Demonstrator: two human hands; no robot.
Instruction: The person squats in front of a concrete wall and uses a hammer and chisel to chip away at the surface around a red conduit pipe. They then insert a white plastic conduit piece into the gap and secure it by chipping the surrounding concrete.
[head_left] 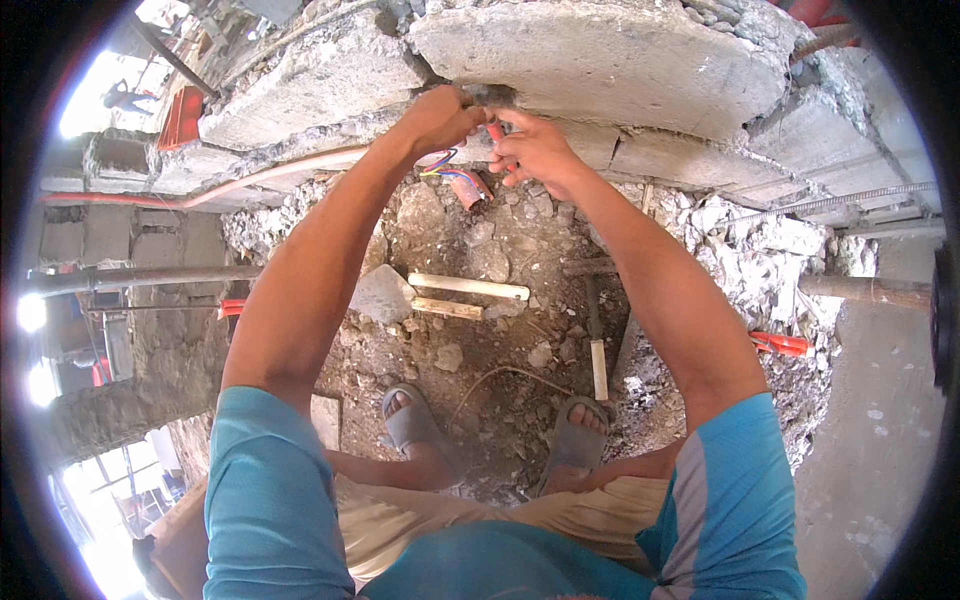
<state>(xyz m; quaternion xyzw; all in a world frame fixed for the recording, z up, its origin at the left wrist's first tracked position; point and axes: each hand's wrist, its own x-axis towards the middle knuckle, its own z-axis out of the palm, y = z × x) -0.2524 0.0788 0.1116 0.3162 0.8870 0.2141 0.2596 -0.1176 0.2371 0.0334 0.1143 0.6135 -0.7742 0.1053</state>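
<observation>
Both my hands are raised close together against the broken concrete block wall (600, 55) ahead. My left hand (438, 122) is closed, fingertips pressed together at the wall; what they pinch is hidden. My right hand (540, 155) has its fingers curled round a slim orange-red piece (495, 131), too covered to name its kind. Its upper end shows between the two hands. Just below my left hand, several thin blue, yellow and pale wires (438, 163) hang out in a loop. They run near the open end of a short orange conduit (468, 188) that lies tilted against the rubble.
A long orange conduit (250, 178) runs along the wall at left. On the rubble floor lie two wood strips (468, 286), a flat grey slab (383, 295) and a hammer (598, 365) with a pale grip. Horizontal bars (150, 279) jut in from the left and right (865, 290).
</observation>
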